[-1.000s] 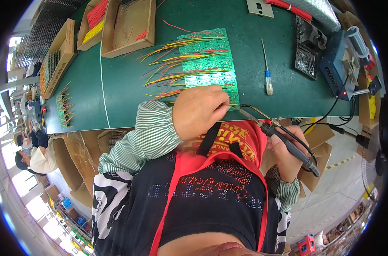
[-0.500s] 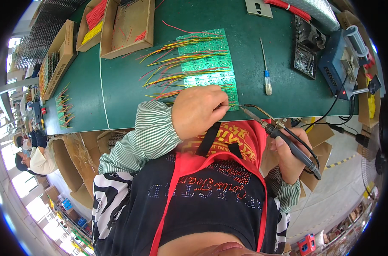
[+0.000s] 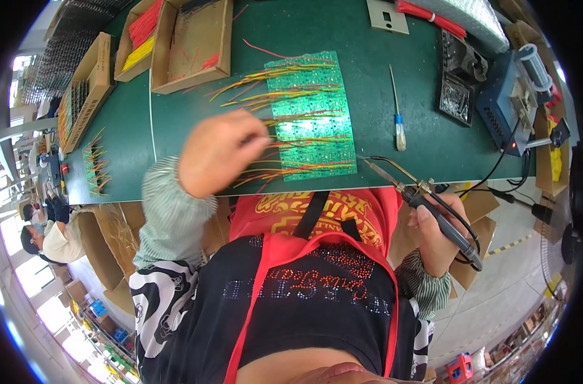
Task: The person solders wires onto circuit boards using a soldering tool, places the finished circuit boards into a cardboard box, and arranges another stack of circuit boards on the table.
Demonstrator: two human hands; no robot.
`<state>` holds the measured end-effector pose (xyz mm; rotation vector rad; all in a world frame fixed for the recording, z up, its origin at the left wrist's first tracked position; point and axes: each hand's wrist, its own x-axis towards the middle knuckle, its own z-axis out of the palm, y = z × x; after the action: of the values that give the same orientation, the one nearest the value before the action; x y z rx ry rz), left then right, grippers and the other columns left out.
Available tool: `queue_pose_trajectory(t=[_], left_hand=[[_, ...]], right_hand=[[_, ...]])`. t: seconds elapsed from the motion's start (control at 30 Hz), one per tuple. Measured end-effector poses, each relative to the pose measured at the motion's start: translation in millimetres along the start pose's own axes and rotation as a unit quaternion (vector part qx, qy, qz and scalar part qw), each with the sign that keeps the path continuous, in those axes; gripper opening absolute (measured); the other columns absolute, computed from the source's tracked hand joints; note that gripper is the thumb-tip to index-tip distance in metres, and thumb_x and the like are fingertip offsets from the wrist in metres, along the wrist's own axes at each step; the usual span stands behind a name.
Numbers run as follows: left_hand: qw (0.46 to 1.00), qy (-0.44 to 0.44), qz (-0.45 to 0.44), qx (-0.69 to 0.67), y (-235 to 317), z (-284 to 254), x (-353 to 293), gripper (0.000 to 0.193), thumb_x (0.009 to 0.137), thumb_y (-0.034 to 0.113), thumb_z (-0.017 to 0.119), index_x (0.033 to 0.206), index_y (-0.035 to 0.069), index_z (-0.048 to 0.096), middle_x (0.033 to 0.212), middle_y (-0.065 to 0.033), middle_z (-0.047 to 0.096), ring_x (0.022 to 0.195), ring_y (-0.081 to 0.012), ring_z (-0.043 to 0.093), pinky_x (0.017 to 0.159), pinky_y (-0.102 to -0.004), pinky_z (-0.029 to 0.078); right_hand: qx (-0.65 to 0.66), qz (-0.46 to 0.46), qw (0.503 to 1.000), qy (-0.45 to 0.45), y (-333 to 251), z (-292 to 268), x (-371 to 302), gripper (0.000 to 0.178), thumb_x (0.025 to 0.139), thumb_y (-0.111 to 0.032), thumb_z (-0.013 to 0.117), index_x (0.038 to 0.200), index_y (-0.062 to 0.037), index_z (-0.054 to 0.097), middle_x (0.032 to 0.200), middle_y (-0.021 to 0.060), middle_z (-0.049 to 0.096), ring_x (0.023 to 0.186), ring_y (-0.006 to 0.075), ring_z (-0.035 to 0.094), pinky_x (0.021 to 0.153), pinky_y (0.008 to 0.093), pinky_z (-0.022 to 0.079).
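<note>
L hand (image 3: 224, 150) has moved off near-R corner of PCB (image 3: 308, 131), now over wires (image 3: 280, 171) on L side; fingers curled, blurred, can't tell if gripping any. R hand (image 3: 432, 232) still grips soldering iron (image 3: 450, 233), tip just beside PCB, looks clear. PCB flat on bench (image 3: 374, 109). Nearest wire row now uncovered; prob. break between joints.

The green bench (image 3: 368, 96) carries a circuit-board panel (image 3: 314, 128) overlaid with red and yellow wires (image 3: 285, 171), a screwdriver (image 3: 399, 125), open cardboard boxes (image 3: 192, 84), a black tray (image 3: 456, 118) and a blue unit (image 3: 498, 110)
</note>
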<state>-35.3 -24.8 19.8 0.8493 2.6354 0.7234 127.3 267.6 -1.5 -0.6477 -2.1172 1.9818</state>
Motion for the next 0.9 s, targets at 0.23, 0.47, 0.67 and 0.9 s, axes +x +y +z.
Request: queue_pose_trajectory(t=[0.23,0.47,0.67,0.9], left_hand=[[0.992,0.035,-0.123,0.007,-58,-79,17,0.017,0.079,0.016,0.063,0.08,-0.001,0.06,0.067,-0.0081,0.06,0.063,-0.0147,0.058,0.06,-0.0279,0.045],[0.985,0.155,-0.001,0.069,-148,-112,114,0.018,0.079,0.018,0.064,0.087,0.002,0.065,0.082,-0.0126,0.063,0.074,-0.0235,0.061,0.069,-0.0335,0.048],[0.97,0.195,-0.027,0.142,-157,-116,136,0.025,0.08,0.02,0.065,0.097,0.002,0.064,0.091,-0.0103,0.064,0.085,-0.0222,0.061,0.075,-0.0321,0.048],[0.991,-0.103,-0.066,0.06,-134,-98,107,0.029,0.075,0.027,0.069,0.088,0.001,0.065,0.074,-0.0111,0.064,0.07,-0.021,0.061,0.065,-0.0309,0.047]], right_hand=[[0.031,0.019,0.999,-0.015,-7,9,13,0.018,0.075,-0.002,0.065,0.089,0.0038,0.055,0.072,0.0099,0.063,0.061,0.0127,0.06,0.059,0.0242,0.049],[0.009,0.002,1.0,0.0,-16,20,18,0.015,0.074,-0.001,0.063,0.086,0.0033,0.054,0.07,0.0108,0.062,0.059,0.0129,0.06,0.057,0.0241,0.05],[-0.013,-0.011,1.0,0.019,-16,31,23,0.012,0.078,-0.003,0.057,0.088,0.0018,0.051,0.067,0.0071,0.056,0.055,0.0117,0.054,0.052,0.0216,0.044],[-0.015,0.014,1.0,0.021,-24,39,33,0.009,0.078,-0.002,0.054,0.086,0.0016,0.05,0.067,0.0079,0.055,0.055,0.0114,0.052,0.051,0.0219,0.043]])
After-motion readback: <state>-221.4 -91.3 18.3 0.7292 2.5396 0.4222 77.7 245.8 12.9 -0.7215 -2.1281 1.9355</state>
